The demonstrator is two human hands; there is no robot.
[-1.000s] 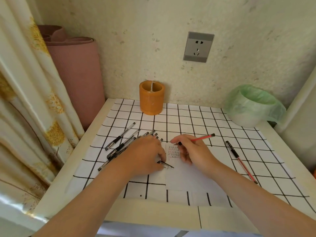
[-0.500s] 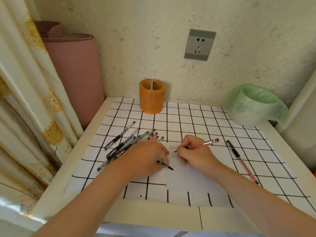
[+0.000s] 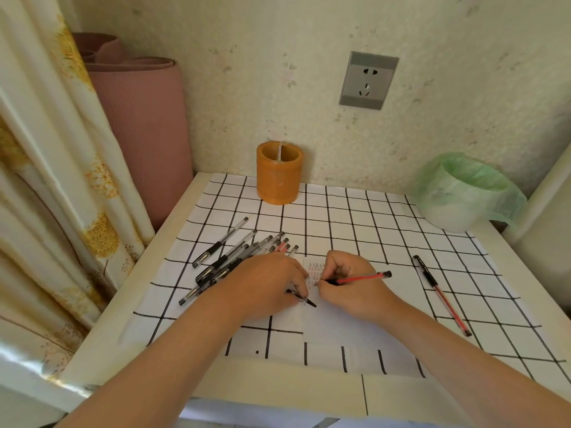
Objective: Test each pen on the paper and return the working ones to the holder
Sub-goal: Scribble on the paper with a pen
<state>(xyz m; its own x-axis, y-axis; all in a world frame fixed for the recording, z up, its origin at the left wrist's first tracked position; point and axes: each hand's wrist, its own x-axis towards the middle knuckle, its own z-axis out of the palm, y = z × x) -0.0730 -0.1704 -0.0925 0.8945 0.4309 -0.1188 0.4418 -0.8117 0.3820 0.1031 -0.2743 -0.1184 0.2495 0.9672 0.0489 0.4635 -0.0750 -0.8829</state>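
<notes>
My right hand grips a red pen with its tip down on the white paper, beside rows of small red and black marks. My left hand rests on the paper's left edge and holds a black pen cap in its fingers. Several black pens and one reddish pen lie in a pile left of my left hand. Another red pen lies alone on the right. The orange holder stands at the back by the wall, and I see no pens in it.
A white bin lined with a green bag stands at the back right. A rolled pink mat leans in the left corner beside a curtain. A checked cloth covers the table. A wall socket is above.
My right hand has shifted a little left and lowered the red pen flatter, its tip moving down the rows of marks. My left hand stays in place with the cap.
</notes>
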